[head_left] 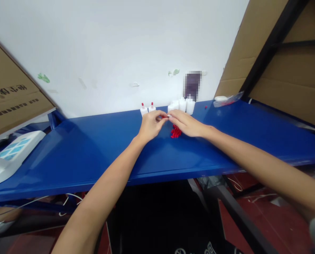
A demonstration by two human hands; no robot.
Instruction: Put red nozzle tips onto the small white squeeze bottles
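Head view — left hand [150, 126] and right hand [188, 124] pinch one small part [166, 116] together

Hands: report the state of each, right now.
Left hand: closed, pinching a small piece, too small to identify.
Right hand: closed, fingertips pinching the same small piece, above a pile of red bits.

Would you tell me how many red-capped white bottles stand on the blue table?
2: left bottle at the table's back edge beyond the left hand; right bottle beside it. Hands may hide more.
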